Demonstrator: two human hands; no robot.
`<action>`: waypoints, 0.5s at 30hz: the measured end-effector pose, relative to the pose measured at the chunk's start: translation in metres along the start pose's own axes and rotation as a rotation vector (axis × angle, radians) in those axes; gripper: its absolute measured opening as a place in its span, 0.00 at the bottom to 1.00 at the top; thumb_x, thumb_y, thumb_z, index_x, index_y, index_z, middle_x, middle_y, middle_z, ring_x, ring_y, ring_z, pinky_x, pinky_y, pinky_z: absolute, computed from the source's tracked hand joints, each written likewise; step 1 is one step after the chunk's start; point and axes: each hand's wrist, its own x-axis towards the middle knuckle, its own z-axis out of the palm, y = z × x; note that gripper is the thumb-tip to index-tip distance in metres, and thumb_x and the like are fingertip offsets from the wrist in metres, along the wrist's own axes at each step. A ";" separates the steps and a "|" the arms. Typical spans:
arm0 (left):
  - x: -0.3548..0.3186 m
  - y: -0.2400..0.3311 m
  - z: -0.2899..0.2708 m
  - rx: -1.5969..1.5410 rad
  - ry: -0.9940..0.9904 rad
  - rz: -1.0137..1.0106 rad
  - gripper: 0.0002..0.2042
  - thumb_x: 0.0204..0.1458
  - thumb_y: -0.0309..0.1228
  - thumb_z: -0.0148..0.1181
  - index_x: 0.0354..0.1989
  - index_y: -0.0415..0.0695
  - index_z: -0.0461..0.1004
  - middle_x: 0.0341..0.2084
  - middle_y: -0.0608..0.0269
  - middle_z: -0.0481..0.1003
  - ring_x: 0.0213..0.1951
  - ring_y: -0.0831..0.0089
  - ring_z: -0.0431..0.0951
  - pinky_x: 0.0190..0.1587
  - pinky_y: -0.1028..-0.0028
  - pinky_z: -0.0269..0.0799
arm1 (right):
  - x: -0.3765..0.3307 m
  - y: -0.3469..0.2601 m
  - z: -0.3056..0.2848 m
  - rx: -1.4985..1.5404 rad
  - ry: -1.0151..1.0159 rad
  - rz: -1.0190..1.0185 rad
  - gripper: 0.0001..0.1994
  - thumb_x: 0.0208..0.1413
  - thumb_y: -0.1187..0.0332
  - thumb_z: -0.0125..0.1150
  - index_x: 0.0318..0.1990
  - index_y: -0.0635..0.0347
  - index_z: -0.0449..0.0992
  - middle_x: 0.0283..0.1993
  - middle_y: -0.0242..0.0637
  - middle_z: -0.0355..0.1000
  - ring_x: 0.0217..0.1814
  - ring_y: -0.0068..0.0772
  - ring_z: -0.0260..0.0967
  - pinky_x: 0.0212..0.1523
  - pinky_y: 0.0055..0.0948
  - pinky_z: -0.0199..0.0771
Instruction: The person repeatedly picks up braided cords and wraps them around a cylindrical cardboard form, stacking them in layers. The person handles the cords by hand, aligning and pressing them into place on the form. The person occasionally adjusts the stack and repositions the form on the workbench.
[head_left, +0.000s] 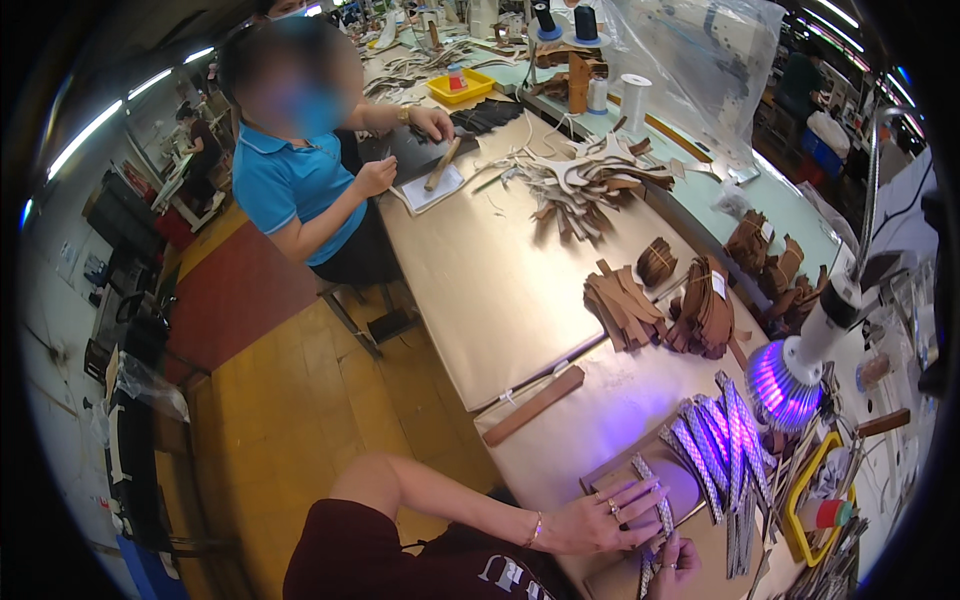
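A narrow strap with a grey snakeskin-like pattern lies on a brown board at the table's near edge. Across it reaches my left hand, with its fingers stretched out and somewhat spread, the tips touching the strap. Close below, my right hand pinches the lower part of the strap between thumb and fingers. My fingers partly cover the strap's middle. Just right of my hands, a pile of similar patterned straps lies under purple light from a lamp.
A yellow basket holds a red-and-green-capped container. Brown strip bundles and a flat brown bar lie farther up the table. Across it, a co-worker in a blue shirt handles pieces near a white pad.
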 end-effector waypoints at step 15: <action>0.001 -0.003 -0.008 -0.056 -0.128 -0.016 0.29 0.43 0.37 0.71 0.56 0.51 0.67 0.63 0.37 0.58 0.62 0.38 0.62 0.62 0.49 0.62 | -0.030 -0.090 0.046 -0.175 0.105 -0.191 0.11 0.58 0.67 0.64 0.27 0.63 0.74 0.23 0.26 0.66 0.27 0.15 0.60 0.29 0.20 0.60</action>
